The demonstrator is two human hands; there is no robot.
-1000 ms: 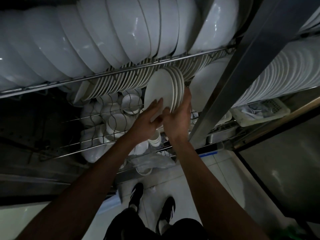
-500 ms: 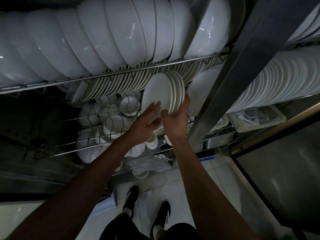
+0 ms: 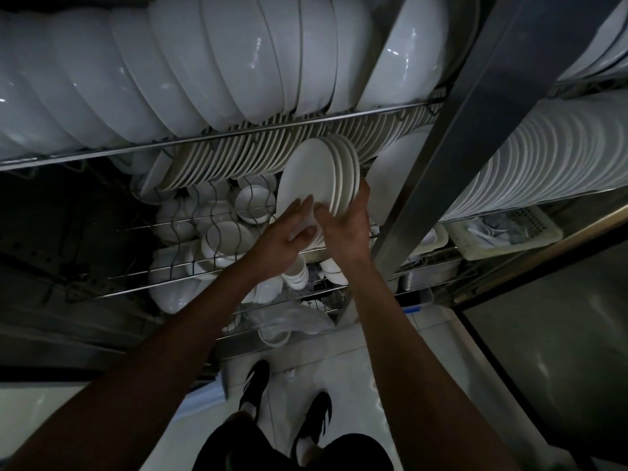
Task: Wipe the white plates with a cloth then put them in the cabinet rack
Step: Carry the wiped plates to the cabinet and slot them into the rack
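Note:
A small stack of white plates (image 3: 317,178) stands on edge in front of the wire cabinet rack (image 3: 238,134), at the row of upright plates (image 3: 238,161). My right hand (image 3: 346,226) grips the stack's lower right rim, thumb on the front face and fingers round the back. My left hand (image 3: 287,234) lies flat against the front plate's lower face with straight fingers. No cloth is visible.
Large white bowls (image 3: 204,62) fill the upper shelf. Small bowls and cups (image 3: 234,232) sit on lower wire shelves. A steel cabinet post (image 3: 452,130) stands right of my hands, with more plates (image 3: 543,158) and a white basket (image 3: 503,232) beyond. My feet stand on the tiled floor (image 3: 346,365).
Both hands and the plate stack keep nearly the same spot at the rack; the stack has edged slightly up toward the plate row.

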